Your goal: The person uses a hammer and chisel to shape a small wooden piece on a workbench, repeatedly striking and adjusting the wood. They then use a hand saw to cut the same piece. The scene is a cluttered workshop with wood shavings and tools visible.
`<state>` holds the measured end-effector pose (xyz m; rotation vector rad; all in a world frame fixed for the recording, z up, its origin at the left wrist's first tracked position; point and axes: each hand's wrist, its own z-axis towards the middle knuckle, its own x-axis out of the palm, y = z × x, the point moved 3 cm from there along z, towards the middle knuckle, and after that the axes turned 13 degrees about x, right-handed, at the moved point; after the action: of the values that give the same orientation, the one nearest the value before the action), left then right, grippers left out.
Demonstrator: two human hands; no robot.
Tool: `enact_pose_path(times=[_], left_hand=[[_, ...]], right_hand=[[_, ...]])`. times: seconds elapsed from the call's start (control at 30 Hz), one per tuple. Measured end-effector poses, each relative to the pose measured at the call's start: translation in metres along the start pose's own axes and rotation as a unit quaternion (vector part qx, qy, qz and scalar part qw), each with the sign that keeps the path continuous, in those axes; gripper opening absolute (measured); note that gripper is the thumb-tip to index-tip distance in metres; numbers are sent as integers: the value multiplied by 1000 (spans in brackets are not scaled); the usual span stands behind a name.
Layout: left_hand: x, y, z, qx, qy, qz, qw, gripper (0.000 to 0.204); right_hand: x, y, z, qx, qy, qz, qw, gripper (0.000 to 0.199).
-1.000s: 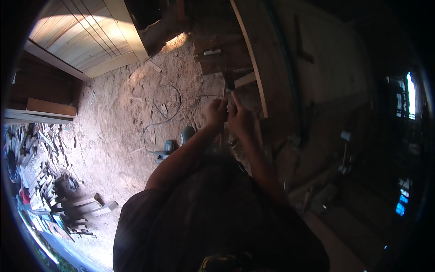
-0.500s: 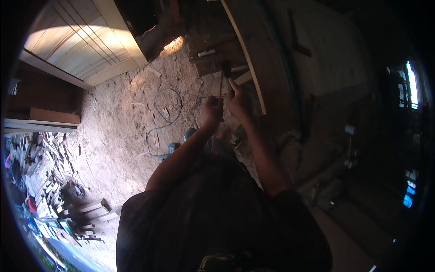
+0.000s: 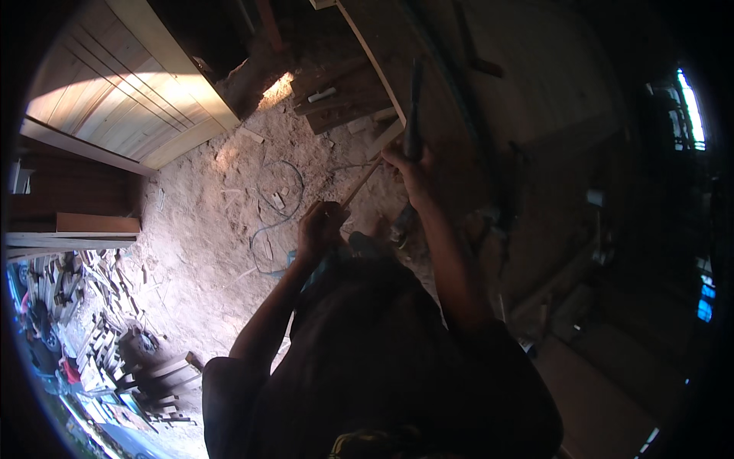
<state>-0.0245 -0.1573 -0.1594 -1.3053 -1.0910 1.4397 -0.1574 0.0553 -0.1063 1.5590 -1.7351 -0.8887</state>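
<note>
My left hand (image 3: 319, 228) is closed around a thin wooden stick (image 3: 362, 183), which slants up and away toward my right hand. My right hand (image 3: 411, 170) grips a long dark tool (image 3: 414, 126), slim at its far end and thicker near my fingers; its exact kind is lost in the shadow. The tool points away from me beside the pale edge of a large wooden panel (image 3: 375, 57). The stick's far end comes close to my right fingers, but I cannot tell whether they touch it.
A grooved wooden door panel (image 3: 130, 84) leans at the far left. Dark boards with a white cylinder (image 3: 322, 95) lie ahead on the dusty ground. A loop of cable (image 3: 302, 180) runs left of my hands. Scrap wood (image 3: 99, 321) is heaped at the left.
My left hand has drawn back toward me and left with the stick. My right hand has moved slightly right, and its tool now stands farther out, apart from the left hand.
</note>
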Motion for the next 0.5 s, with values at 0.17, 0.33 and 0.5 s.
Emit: enact_pose_path(times=[0.17, 0.33, 0.5], left_hand=[[-8, 7, -25, 11, 17, 37, 999, 18], [-43, 21, -50, -185, -38, -53, 981, 38], [-72, -7, -34, -132, -96, -178, 970, 53]], right_hand=[[-38, 2, 15, -45, -58, -3, 997, 33], [-129, 21, 69, 6, -159, -18, 987, 35], [-194, 58, 114, 79, -165, -8, 983, 53]])
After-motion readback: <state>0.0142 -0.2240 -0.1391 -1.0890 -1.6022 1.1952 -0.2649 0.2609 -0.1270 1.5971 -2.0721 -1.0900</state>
